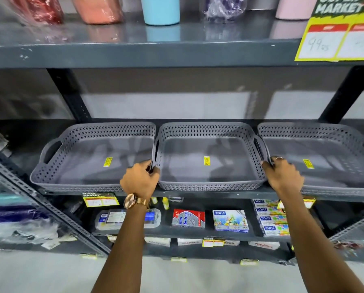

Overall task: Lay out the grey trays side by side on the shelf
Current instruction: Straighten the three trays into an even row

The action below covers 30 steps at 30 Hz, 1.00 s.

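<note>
Three grey perforated trays stand in a row on the dark metal shelf (198, 194), each with a yellow sticker inside. The left tray (75, 178) and the right tray (333, 180) flank the middle tray (208, 185). My left hand (140, 179), with a gold watch on the wrist, grips the middle tray's left handle, where it meets the left tray's right handle. My right hand (284, 176) grips the middle tray's right handle, which touches the right tray's rim.
The shelf above (134, 53) carries coloured tumblers and wrapped items, with a yellow price sign (335, 42) at its right. Below lie stationery boxes (230, 219) and packets. Slanted metal braces (50, 212) cross at the left and right. The floor is pale.
</note>
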Each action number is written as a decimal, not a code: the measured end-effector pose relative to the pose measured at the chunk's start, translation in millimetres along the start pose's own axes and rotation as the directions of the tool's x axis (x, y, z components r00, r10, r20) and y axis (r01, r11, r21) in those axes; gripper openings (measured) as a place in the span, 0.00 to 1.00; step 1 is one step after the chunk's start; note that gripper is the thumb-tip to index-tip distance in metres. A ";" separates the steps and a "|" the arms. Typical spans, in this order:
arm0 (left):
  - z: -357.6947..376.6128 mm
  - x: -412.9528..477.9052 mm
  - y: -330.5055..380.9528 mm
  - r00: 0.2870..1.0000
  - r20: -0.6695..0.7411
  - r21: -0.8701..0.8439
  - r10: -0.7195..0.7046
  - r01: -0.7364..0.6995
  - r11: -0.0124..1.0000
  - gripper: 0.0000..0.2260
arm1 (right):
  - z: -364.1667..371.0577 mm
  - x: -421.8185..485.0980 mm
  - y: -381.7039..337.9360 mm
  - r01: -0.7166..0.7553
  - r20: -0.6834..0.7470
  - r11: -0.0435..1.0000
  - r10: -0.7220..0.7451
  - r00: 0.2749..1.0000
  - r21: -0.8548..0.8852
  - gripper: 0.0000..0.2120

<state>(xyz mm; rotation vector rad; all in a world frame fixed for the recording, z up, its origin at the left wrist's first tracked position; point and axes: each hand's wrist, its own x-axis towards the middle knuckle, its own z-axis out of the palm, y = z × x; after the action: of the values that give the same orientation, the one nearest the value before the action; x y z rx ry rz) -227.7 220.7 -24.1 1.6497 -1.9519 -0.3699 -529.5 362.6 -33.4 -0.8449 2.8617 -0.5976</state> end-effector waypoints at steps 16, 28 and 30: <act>-1.3 2.7 -2.8 0.998 -0.036 -0.014 0.043 -0.043 0.999 0.10 | -6.9 -6.1 4.8 0.091 -0.021 0.996 -0.091 0.996 -0.004 0.16; 2.5 6.8 -4.3 0.999 -0.002 0.048 0.033 -0.033 0.998 0.14 | -2.7 -1.7 7.1 0.072 -0.054 0.997 -0.074 0.996 -0.033 0.17; 2.6 7.9 -6.7 0.999 -0.003 0.061 0.034 -0.033 0.998 0.15 | -2.3 -1.5 6.9 0.076 -0.054 0.996 -0.078 0.996 -0.040 0.17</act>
<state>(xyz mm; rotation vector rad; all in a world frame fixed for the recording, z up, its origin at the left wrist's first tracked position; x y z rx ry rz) -224.4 211.3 -28.1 1.6522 -2.0038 -0.2961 -532.2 369.5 -34.1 -0.9633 2.9099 -0.5857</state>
